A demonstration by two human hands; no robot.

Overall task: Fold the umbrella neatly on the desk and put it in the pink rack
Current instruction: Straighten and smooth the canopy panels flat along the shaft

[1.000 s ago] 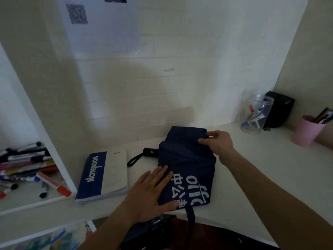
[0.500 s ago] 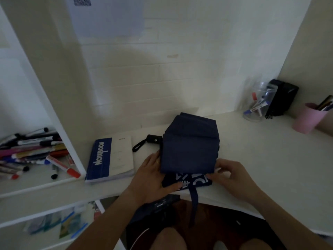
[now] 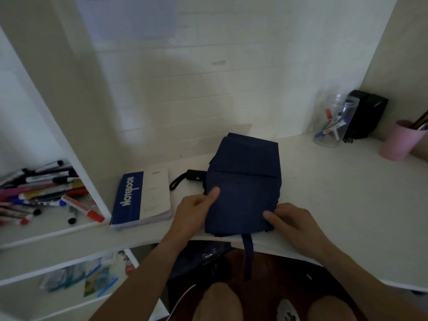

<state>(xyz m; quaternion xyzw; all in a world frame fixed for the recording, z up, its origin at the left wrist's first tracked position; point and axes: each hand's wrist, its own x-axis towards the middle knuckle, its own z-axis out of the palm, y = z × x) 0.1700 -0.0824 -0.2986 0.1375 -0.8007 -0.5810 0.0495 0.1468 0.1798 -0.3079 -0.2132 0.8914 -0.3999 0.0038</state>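
The navy umbrella (image 3: 243,181) lies on the white desk (image 3: 335,193), its canopy folded into a flat rectangle. Its black handle (image 3: 195,175) with a wrist loop sticks out to the left, and its closure strap (image 3: 247,256) hangs over the desk's front edge. My left hand (image 3: 196,209) grips the fabric's left edge, thumb on top. My right hand (image 3: 289,218) holds the near right corner, thumb on the cloth. A pink cup (image 3: 400,142) with pens stands at the far right; whether it is the pink rack I cannot tell.
A blue and white notebook (image 3: 143,198) lies left of the umbrella. Several markers (image 3: 41,195) fill the left shelf. A clear jar (image 3: 333,121) with pens and a black box (image 3: 366,117) stand at the back right. My knees show under the desk.
The far canopy flap has been folded toward me over the white lettering, which is now hidden. My right hand came from the far edge to the near right corner; my left went from flat to gripping.
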